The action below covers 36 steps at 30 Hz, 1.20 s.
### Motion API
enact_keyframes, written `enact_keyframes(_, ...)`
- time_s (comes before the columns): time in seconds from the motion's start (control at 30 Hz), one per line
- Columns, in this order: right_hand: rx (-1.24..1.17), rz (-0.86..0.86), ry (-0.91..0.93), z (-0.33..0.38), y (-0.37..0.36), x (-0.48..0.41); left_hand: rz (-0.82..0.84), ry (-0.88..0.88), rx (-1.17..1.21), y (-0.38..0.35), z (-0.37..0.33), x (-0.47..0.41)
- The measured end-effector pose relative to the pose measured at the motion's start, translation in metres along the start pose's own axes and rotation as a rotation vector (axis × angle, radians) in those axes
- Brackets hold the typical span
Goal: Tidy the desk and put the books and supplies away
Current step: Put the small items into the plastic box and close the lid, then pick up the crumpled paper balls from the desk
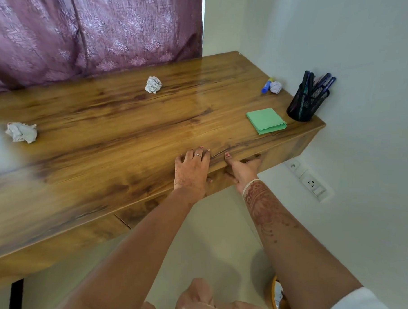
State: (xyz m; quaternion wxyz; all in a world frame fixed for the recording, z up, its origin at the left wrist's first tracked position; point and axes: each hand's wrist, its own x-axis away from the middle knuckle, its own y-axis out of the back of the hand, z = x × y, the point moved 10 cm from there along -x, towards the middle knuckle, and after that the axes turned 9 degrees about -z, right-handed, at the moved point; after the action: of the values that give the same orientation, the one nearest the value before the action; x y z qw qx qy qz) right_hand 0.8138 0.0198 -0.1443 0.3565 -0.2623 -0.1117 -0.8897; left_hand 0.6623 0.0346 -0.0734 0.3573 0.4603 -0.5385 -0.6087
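Observation:
My left hand [192,167] lies on top of the wooden desk [120,132] at its front edge, fingers loosely bent, thumb down the front face. Just to its right, my right hand [242,166] grips the desk's front edge, thumb on top and fingers tucked under the lip. Three crumpled paper balls lie on the desk: one at the left [21,132], one in the far middle [153,84], one at the far right [275,87] beside a blue glue stick [266,85]. A green sticky-note pad [266,121] and a black mesh pen holder [305,104] with several pens stand at the right end.
A purple curtain [86,32] hangs behind the desk. White walls close the right side, with a socket panel [311,182] below the desk's end. A yellow-rimmed basket [276,300] holding paper stands on the floor by my right arm.

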Motion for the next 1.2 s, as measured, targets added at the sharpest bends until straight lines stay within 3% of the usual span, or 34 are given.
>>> enact_keyframes(0.13,0.061,0.012,0.008,0.006,0.016,0.023,0.063,0.019,0.136,0.010,0.012,0.005)
enact_keyframes(0.33,0.282,-0.040,0.250,0.029,0.025,0.070,0.042,0.155,0.203,0.034,0.045,0.044)
enact_keyframes(0.5,0.349,0.109,0.402,0.039,-0.006,0.124,-0.031,0.293,0.293,0.064,0.087,0.085)
enact_keyframes(0.93,0.520,0.632,0.662,-0.008,-0.201,0.275,-0.306,0.762,0.440,0.108,0.295,0.197)
enact_keyframes(1.2,0.732,0.686,0.936,-0.048,-0.357,0.331,-0.390,0.883,0.503,0.095,0.448,0.215)
